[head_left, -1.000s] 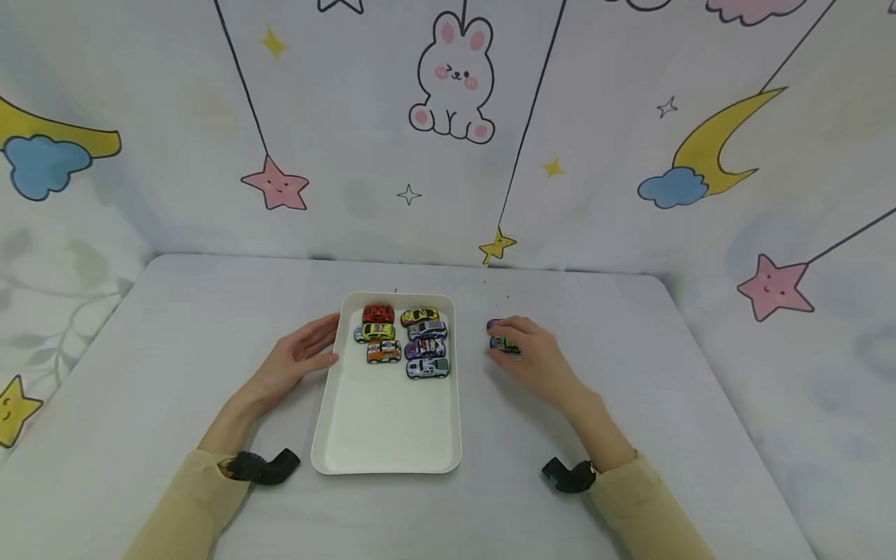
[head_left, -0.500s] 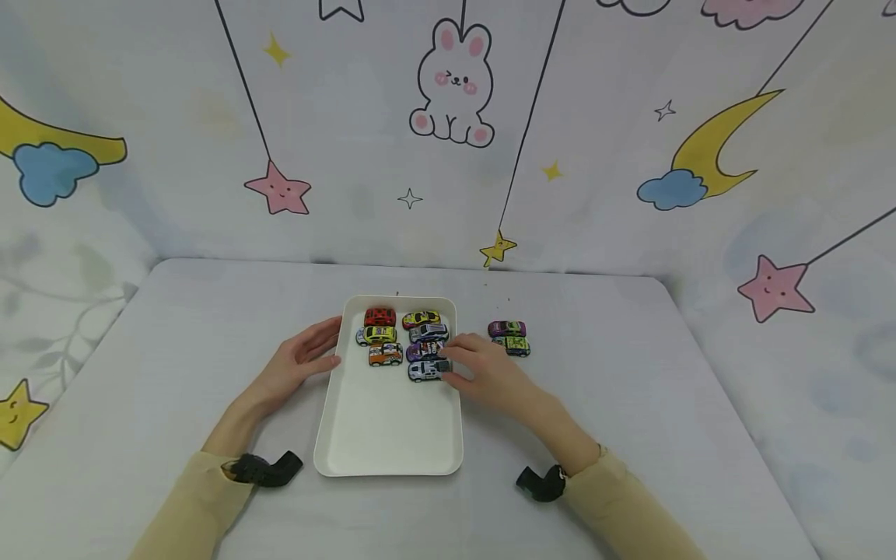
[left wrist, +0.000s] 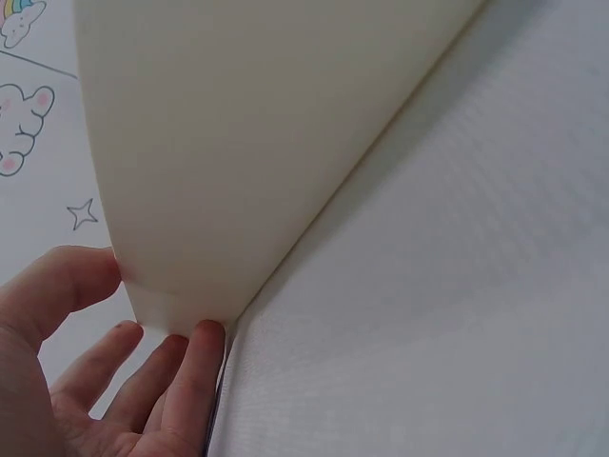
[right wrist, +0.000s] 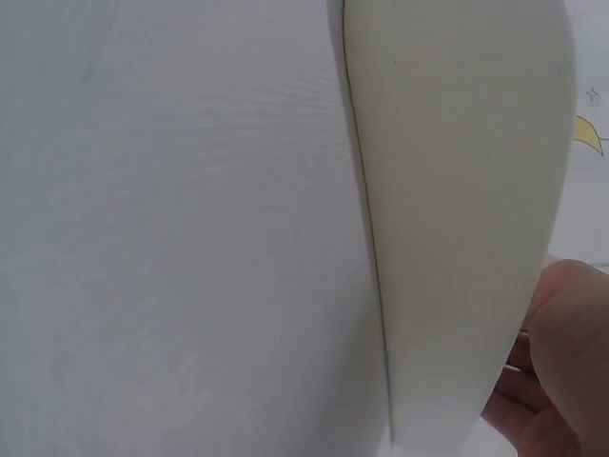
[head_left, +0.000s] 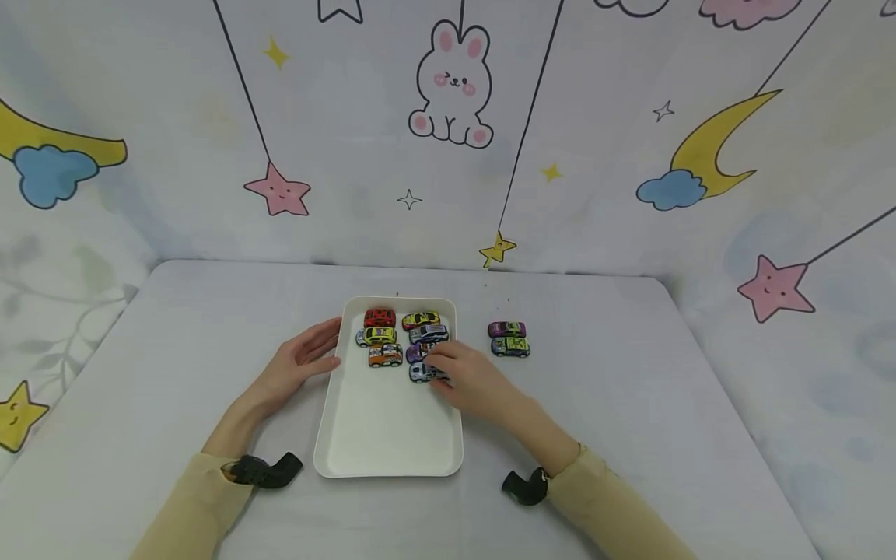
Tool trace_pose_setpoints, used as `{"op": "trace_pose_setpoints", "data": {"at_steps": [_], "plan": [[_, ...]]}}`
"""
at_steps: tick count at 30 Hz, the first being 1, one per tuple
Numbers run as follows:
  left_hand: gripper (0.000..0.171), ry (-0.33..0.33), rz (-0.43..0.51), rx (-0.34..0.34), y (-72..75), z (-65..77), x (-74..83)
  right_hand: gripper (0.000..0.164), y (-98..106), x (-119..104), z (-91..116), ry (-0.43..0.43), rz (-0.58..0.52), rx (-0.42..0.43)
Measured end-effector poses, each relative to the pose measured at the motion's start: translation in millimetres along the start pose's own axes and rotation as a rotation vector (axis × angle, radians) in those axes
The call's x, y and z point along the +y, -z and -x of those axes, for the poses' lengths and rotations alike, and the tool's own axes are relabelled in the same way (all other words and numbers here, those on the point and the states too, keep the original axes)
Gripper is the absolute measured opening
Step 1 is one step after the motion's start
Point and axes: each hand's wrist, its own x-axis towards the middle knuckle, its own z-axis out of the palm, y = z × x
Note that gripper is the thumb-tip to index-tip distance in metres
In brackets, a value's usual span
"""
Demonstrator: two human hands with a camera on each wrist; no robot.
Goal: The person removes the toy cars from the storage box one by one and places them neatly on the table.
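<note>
A white tray (head_left: pixel 388 428) holds several small toy cars in two columns near its far end. My right hand (head_left: pixel 479 385) reaches over the tray's right rim. Its thumb and fingers pinch the silver toy car (head_left: pixel 421 372) at the near end of the right column and partly cover it. Just behind, the purple toy car (head_left: pixel 414 353) is partly hidden by the fingers. My left hand (head_left: pixel 290 369) rests its extended fingers against the tray's left side; in the left wrist view the fingertips (left wrist: pixel 207 333) touch the outer wall.
On the table (head_left: pixel 581 334), right of the tray, lie a magenta toy car (head_left: pixel 507 329) and a green toy car (head_left: pixel 510 347). Inside the tray's left column are red (head_left: pixel 379 317), yellow (head_left: pixel 378 336) and orange (head_left: pixel 386 355) cars. A patterned wall (head_left: pixel 350 117) stands behind.
My right hand has moved left from the magenta and green cars to the silver car in the tray. Those two cars stay on the table. The left hand keeps its place.
</note>
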Motion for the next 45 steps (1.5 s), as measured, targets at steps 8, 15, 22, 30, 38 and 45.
{"op": "trace_pose_setpoints", "data": {"at_steps": [8,15,22,30,38,45], "plan": [[0.066,0.0,0.0,0.004,-0.7,0.0,0.2,0.028,-4.0,-2.7,-2.4,-0.05,0.004,-0.045],[0.066,-0.009,0.004,0.001,-1.1,0.2,1.2,0.028,-3.4,-3.0,-2.9,-0.041,-0.004,-0.056],[0.066,-0.002,-0.011,0.007,-1.3,0.2,2.3,0.026,-3.3,-4.1,-3.3,-0.062,0.018,-0.1],[0.066,-0.001,-0.016,0.008,-1.3,1.1,2.4,0.026,-3.7,-5.3,-3.3,-0.064,0.012,-0.119],[0.066,-0.007,-0.021,0.008,-0.2,0.6,0.6,0.027,-6.4,-4.2,-1.9,-0.057,-0.02,-0.131],[0.066,-0.004,-0.014,0.006,0.1,0.3,-1.5,0.027,-8.6,-2.2,-0.7,-0.004,-0.053,-0.086]]}}
